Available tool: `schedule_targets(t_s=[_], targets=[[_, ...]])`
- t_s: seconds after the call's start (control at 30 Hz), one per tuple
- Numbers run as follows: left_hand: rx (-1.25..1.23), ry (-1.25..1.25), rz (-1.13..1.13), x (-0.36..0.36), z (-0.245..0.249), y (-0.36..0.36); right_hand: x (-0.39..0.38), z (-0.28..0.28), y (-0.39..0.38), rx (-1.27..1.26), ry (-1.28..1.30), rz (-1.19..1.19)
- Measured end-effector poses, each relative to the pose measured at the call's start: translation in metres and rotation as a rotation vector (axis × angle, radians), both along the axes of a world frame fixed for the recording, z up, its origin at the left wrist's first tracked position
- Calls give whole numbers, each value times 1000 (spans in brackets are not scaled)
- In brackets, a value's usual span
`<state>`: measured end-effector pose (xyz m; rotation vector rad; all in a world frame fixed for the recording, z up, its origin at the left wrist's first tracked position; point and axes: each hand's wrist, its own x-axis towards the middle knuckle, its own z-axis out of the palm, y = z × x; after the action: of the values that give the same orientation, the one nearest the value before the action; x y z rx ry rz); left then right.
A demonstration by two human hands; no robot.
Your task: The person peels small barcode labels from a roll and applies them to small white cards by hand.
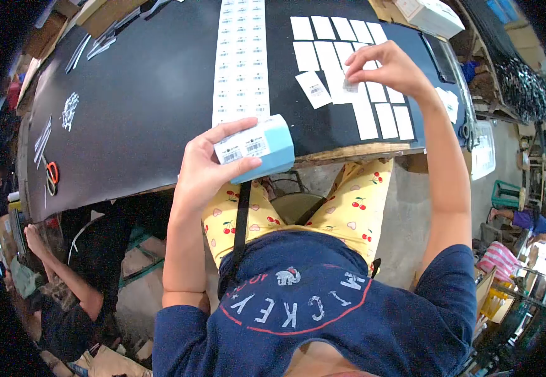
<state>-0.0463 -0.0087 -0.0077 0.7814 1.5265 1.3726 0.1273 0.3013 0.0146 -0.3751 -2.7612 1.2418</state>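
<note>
My left hand (202, 164) grips a roll of barcode labels (274, 149) with a light blue backing, at the table's near edge. From the roll, a long strip of printed labels (240, 63) runs away across the black table. My right hand (391, 70) pinches a small label (349, 85), partly see-through, over rows of white cards (367, 119). One card (314, 89) at the left of the rows lies tilted and bears a printed barcode label. Some cards behind my right hand are hidden.
Orange-handled scissors (52, 176) lie on the black table (141, 94) at the left, near a small pile of white pieces (70, 111) and thin strips (43, 141). A white box (430, 17) stands at the back right. Another person's arm (65, 270) shows at lower left.
</note>
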Motion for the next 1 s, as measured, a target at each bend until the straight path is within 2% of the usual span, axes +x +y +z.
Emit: schedule_targets(t_s=[0.07, 0.13, 0.17, 0.3, 0.8, 0.87, 1.0], targets=[[-9, -18, 10, 1, -3, -2, -5, -16, 17, -21, -25, -2], [-16, -59, 35, 1, -3, -3, -10, -30, 22, -162, -165, -22], [-16, -62, 34, 1, -3, -4, -11, -38, 25, -153, -202, -51], [-8, -74, 35, -2, -4, -5, -13, -43, 24, -205, -189, -63], [-26, -77, 54, -1, -4, -6, -18, -49, 18, -127, -171, -68], [-22, -82, 60, -1, -5, -6, -17, -58, 19, -96, -19, -33], [-24, -61, 45, -1, -5, -7, -14, -63, 5, 39, 0, -75]])
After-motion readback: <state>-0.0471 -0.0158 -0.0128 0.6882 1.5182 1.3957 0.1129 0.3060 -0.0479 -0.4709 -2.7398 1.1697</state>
